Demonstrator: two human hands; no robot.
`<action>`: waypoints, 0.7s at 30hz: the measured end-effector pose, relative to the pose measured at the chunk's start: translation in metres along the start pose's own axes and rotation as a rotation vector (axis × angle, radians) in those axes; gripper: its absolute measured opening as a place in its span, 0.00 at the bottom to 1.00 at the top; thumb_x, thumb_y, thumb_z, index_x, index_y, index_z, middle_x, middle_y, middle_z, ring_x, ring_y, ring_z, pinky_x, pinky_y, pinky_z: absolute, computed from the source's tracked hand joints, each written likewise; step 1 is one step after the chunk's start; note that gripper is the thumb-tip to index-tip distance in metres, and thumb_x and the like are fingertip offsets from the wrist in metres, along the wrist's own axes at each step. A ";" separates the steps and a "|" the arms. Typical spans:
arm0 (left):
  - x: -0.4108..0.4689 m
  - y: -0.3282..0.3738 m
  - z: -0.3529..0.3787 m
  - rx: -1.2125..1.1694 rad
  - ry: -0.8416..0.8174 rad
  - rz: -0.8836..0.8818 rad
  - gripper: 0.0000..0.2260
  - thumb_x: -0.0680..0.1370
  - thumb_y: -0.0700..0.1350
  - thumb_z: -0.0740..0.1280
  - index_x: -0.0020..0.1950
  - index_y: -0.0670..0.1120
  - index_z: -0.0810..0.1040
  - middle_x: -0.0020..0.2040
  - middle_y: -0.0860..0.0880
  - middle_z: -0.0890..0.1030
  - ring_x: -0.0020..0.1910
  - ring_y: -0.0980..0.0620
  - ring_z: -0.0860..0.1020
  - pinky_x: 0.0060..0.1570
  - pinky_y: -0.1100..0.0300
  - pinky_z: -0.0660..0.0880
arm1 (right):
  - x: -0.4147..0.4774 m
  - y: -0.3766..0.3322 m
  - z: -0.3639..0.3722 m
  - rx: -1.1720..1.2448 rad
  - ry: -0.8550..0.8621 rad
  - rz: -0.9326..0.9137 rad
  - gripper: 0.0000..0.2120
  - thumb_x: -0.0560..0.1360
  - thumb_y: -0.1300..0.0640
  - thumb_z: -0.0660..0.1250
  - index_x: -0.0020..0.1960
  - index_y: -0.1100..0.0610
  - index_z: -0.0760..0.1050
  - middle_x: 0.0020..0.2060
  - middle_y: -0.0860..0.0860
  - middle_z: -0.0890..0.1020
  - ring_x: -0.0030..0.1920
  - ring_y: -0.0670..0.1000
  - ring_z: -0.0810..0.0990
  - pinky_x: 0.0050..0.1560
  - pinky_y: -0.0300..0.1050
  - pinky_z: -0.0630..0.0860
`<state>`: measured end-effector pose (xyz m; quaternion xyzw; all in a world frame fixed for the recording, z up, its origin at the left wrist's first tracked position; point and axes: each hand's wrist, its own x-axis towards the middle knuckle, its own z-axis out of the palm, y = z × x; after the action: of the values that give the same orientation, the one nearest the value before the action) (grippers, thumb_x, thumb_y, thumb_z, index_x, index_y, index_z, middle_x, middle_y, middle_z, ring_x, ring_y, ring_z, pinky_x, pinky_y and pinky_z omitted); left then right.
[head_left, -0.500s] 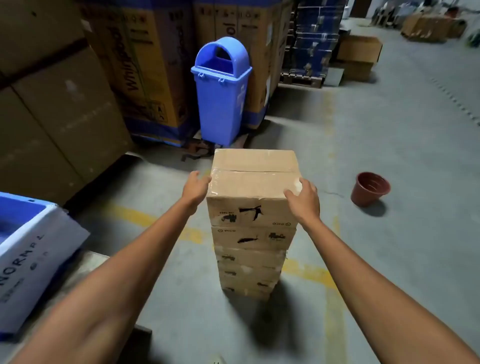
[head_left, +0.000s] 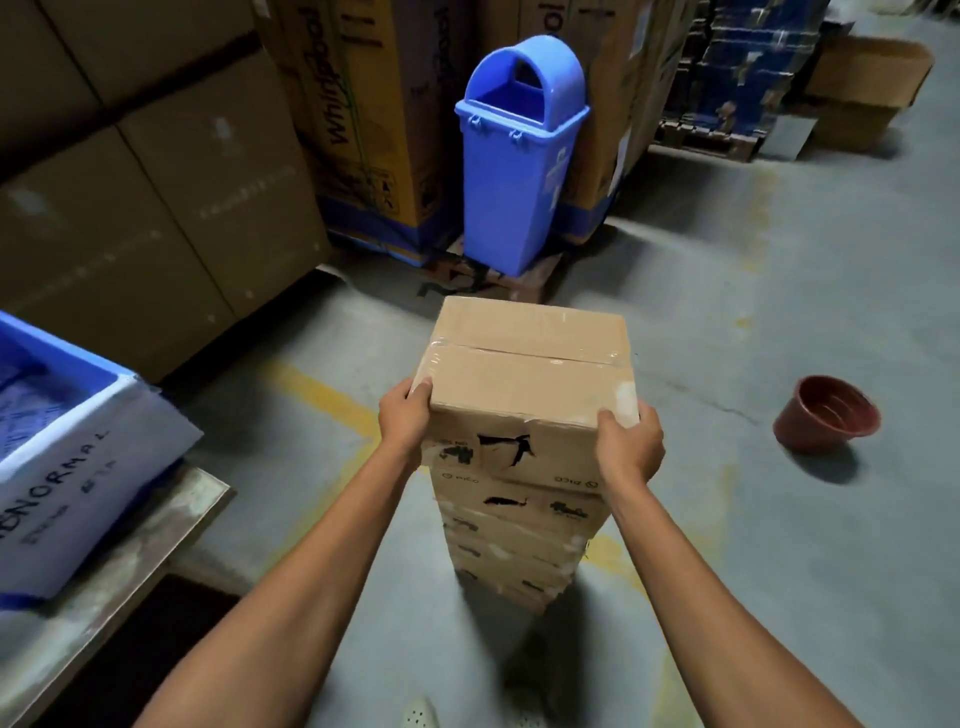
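Observation:
A stack of several taped cardboard boxes (head_left: 514, 540) stands on the concrete floor in front of me. The top box (head_left: 524, 364) is brown with clear tape across its lid. My left hand (head_left: 402, 421) grips its near left corner, thumb on the lid. My right hand (head_left: 628, 447) grips its near right corner, fingers curled round the edge. Both arms reach forward from the bottom of the view.
A blue swing-lid bin (head_left: 514, 171) stands behind the stack against tall appliance cartons (head_left: 363, 114). A red-brown plant pot (head_left: 826, 413) lies tilted on the floor at right. At left a blue and white crate (head_left: 78, 467) sits on a metal table (head_left: 130, 566). Yellow floor lines (head_left: 322, 400) cross under the stack.
Both hands have slid toward me to the top box's near corners and curled round them. My view has moved closer to the stack.

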<state>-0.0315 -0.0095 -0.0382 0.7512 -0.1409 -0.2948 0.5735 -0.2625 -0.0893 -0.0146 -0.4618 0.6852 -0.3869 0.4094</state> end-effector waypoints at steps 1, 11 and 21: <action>-0.004 0.000 -0.003 -0.032 0.053 0.007 0.12 0.81 0.48 0.63 0.48 0.41 0.80 0.40 0.51 0.76 0.42 0.50 0.71 0.40 0.55 0.66 | -0.001 -0.002 0.004 0.012 -0.020 -0.021 0.18 0.77 0.57 0.69 0.67 0.56 0.75 0.56 0.53 0.82 0.52 0.56 0.80 0.47 0.43 0.71; -0.068 0.043 -0.122 -0.196 0.531 0.208 0.14 0.83 0.47 0.62 0.65 0.47 0.80 0.57 0.50 0.81 0.50 0.56 0.76 0.44 0.62 0.71 | -0.076 -0.065 0.067 0.249 -0.328 -0.185 0.24 0.73 0.57 0.67 0.70 0.53 0.74 0.58 0.50 0.82 0.55 0.54 0.81 0.56 0.50 0.78; -0.169 0.030 -0.336 -0.158 1.020 0.315 0.10 0.81 0.48 0.63 0.56 0.48 0.82 0.47 0.52 0.82 0.45 0.54 0.77 0.46 0.57 0.73 | -0.279 -0.103 0.138 0.363 -0.738 -0.309 0.24 0.75 0.61 0.67 0.70 0.53 0.73 0.57 0.49 0.80 0.51 0.49 0.78 0.48 0.41 0.73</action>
<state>0.0422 0.3358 0.0941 0.7235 0.0669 0.1872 0.6611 -0.0367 0.1268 0.0852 -0.5867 0.3371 -0.3667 0.6385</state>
